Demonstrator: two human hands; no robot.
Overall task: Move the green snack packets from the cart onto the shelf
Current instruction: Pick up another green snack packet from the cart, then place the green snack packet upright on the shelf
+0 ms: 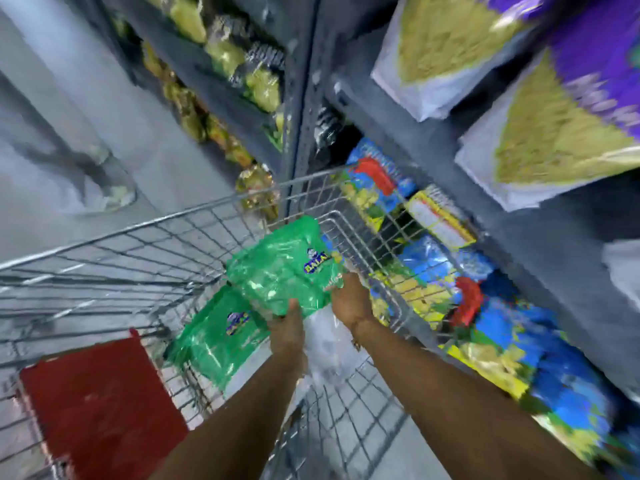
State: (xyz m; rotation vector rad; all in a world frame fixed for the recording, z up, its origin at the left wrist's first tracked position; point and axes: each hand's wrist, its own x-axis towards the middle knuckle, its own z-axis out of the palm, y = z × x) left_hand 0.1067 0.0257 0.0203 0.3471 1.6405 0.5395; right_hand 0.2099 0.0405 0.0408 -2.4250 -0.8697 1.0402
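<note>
A green snack packet (284,268) is held up inside the wire cart (145,244), between my two hands. My left hand (287,332) grips its near lower edge and my right hand (349,299) grips its right side. A second green packet (218,336) lies lower in the cart, to the left of my left forearm. A clear plastic bag (325,336) sits under my hands. The dark grey shelf (519,216) stands on the right of the cart. The picture is blurred.
A red flap (100,407) covers the cart's near left part. Blue and yellow packets (540,368) fill the low shelf on the right, purple and white bags (540,133) the shelf above. Yellow packets (225,57) line the far shelves. Grey floor (104,133) lies on the left.
</note>
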